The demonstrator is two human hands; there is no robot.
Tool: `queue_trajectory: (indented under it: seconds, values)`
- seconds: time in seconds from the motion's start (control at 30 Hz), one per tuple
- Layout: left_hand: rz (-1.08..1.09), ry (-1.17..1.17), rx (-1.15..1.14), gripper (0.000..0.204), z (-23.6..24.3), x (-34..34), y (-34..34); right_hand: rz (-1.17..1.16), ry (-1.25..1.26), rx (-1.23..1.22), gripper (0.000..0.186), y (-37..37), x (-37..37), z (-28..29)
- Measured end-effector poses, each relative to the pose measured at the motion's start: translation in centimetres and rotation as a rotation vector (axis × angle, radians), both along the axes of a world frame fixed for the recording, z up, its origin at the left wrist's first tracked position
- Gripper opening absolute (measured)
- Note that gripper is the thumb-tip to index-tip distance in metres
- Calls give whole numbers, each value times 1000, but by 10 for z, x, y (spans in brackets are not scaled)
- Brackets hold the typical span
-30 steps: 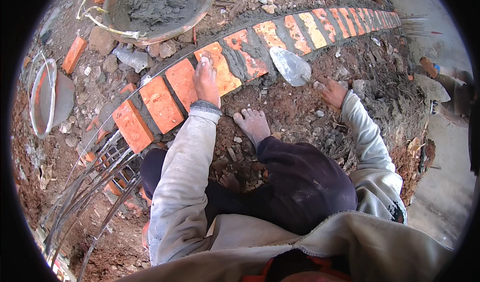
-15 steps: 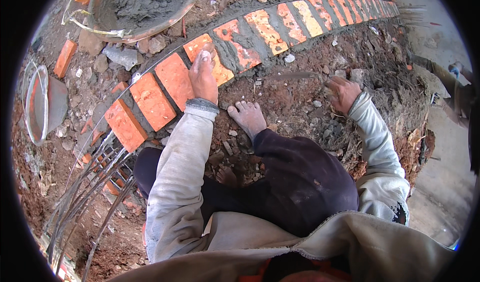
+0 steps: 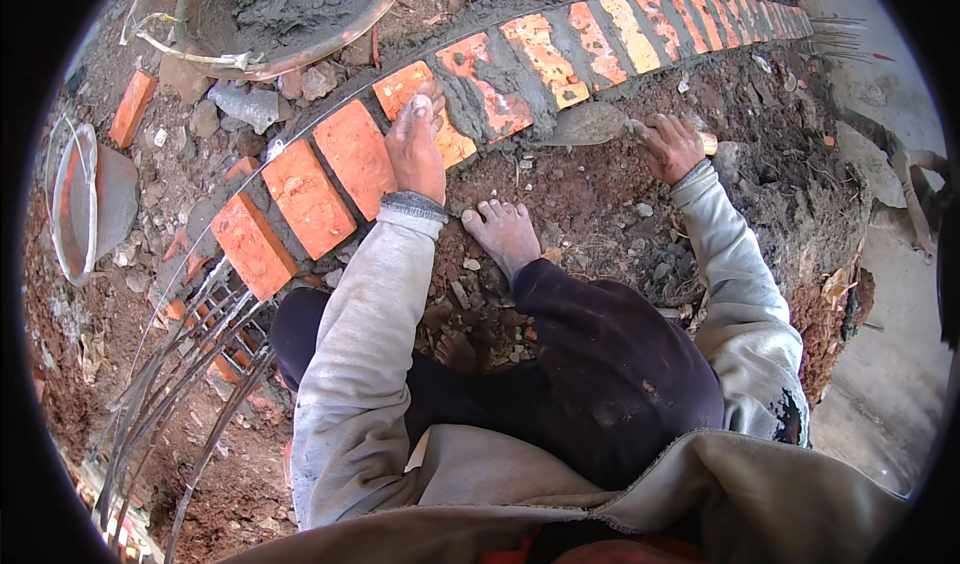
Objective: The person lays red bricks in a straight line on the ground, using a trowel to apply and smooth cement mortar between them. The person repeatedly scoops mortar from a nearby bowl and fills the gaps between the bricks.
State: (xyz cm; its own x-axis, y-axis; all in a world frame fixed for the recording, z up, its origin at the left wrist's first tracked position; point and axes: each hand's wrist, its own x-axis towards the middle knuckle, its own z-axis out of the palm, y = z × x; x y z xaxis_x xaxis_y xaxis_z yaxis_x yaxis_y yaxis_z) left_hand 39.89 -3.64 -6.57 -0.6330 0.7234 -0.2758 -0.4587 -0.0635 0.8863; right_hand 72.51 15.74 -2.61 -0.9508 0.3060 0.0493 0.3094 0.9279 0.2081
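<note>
My left hand [image 3: 415,149] lies over an orange brick [image 3: 402,84] in the curved row, its fingers bent together and gripping it. Wet grey mortar fills the gap on that brick's right side. In my right hand [image 3: 672,147] is a trowel, held by its wooden handle [image 3: 710,144], whose end sticks out past the palm. The trowel's grey blade [image 3: 585,124] points left, close along the near edge of the brick row. Left of my left hand stand more orange bricks [image 3: 307,199], spaced apart with narrow gaps.
A wide basin of grey mortar [image 3: 385,4] stands at the far left. Below it are a loose brick [image 3: 131,109] and a tilted bucket [image 3: 115,199]. Steel bars [image 3: 150,394] jut out at lower left. A taut string runs along the row; my bare foot [image 3: 505,234] rests on rubble.
My right hand has moved up and slightly left, bringing the trowel nearer the bricks; its blade now shows flat rather than edge-on. My left hand stays on the same brick.
</note>
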Motion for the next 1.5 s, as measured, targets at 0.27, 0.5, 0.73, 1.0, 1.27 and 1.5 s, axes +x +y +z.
queue_trajectory:
  seconds: [0.27, 0.5, 0.73, 1.0, 1.27, 1.5]
  values:
    - [-103, 92, 45, 43, -10, 11, 4, -33, 20, -3, 58, -8, 1, 5]
    - [-266, 239, 42, 43, -10, 17, 2, -30, 3, 2, 68, -15, -4, 15]
    - [-458, 554, -40, 41, -3, 32, -8, 34, 182, 53, 66, -48, -17, -3]
    - [-188, 344, -7, 48, 52, -53, -22, -104, 394, -218, 42, -116, -73, 16]
    - [-76, 40, -334, 55, 24, -106, -54, -580, 340, -1087, 38, -163, -123, -1]
    - [-246, 511, -558, 40, -4, -92, -46, -808, 271, -1575, 33, -114, -106, 32]
